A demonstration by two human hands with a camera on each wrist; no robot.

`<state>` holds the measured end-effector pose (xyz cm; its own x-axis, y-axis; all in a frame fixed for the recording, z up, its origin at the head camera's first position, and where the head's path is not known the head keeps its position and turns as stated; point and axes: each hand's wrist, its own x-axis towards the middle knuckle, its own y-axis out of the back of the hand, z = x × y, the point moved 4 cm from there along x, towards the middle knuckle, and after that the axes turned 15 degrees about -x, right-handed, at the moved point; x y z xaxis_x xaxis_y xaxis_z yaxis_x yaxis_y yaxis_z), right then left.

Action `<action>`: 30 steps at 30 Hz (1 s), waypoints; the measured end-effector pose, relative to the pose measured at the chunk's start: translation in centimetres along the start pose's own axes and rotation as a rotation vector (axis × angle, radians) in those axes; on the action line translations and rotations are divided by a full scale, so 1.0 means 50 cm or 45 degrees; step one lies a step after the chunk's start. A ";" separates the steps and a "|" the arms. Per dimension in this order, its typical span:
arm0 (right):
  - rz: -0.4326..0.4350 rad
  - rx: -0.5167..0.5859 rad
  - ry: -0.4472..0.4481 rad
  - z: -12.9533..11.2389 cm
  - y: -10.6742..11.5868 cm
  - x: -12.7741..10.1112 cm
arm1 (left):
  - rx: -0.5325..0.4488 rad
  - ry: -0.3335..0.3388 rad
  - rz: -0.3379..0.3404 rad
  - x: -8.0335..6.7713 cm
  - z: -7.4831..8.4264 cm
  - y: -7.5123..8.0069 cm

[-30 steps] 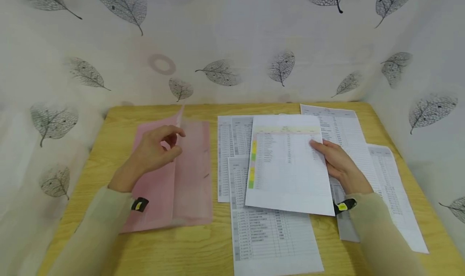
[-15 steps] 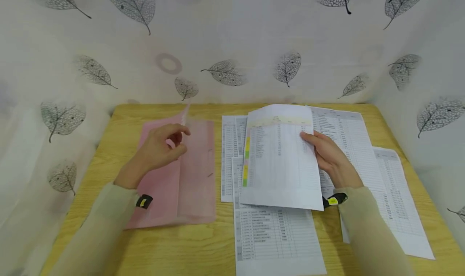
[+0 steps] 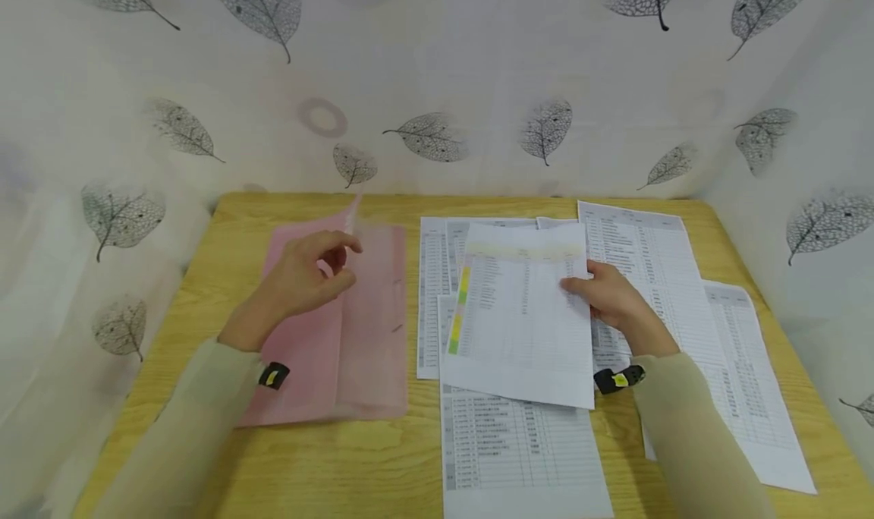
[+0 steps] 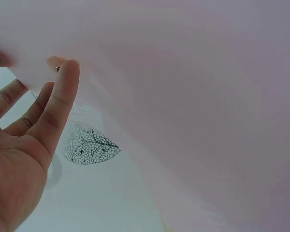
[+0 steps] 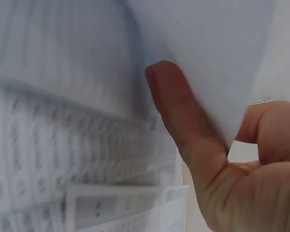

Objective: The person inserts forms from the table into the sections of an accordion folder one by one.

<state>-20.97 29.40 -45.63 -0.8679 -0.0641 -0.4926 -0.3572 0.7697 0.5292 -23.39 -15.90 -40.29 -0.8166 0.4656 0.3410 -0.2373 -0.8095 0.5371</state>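
Observation:
My left hand (image 3: 344, 264) pinches the raised front flap of a pink translucent folder (image 3: 372, 337) that lies on the left of the wooden table (image 3: 307, 458). In the left wrist view the pink flap (image 4: 198, 92) fills the frame, with my fingers (image 4: 58, 106) against it. My right hand (image 3: 582, 288) grips the right edge of a printed sheet (image 3: 519, 329) with coloured marks down its left side, thumb on top. It hangs slightly above other papers, just right of the folder. The right wrist view shows my thumb (image 5: 183, 130) pressed on that sheet (image 5: 212, 43).
Several printed table sheets lie spread over the right half of the table: one long sheet (image 3: 519, 451) near the front edge, others (image 3: 649, 253) at the back right. A leaf-patterned cloth (image 3: 437, 86) walls the table on three sides.
My right hand has carried the marked sheet leftward towards the folder, lifting it and then lowering it a little. The left hand keeps the flap raised, hardly moving.

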 end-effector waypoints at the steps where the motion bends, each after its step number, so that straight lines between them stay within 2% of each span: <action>1: -0.004 0.005 0.004 0.004 0.000 0.000 | -0.001 -0.001 -0.002 0.001 0.001 0.000; 3: 0.004 0.014 0.010 0.010 0.000 0.002 | -0.001 -0.004 -0.005 0.002 0.003 0.000; 10: -0.080 0.366 0.101 0.006 0.000 0.007 | 0.007 -0.001 -0.012 0.000 0.004 0.002; 16: -0.116 0.523 0.108 -0.019 -0.006 0.009 | -0.008 -0.004 -0.010 0.000 0.005 0.004; 19: -0.128 0.555 0.129 -0.041 -0.015 0.010 | -0.011 0.005 -0.011 0.001 0.005 0.004; 24: -0.157 0.527 0.171 -0.077 -0.033 0.017 | -0.024 0.042 -0.021 0.002 0.007 0.002; 30: -0.193 0.511 0.197 -0.112 -0.052 0.023 | -0.021 0.047 -0.027 0.004 0.007 -0.002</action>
<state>-22.95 23.77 -43.72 -0.8683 -0.2660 -0.4187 -0.3489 0.9275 0.1344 -23.35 -15.59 -39.99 -0.8301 0.4697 0.3005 -0.2634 -0.8053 0.5312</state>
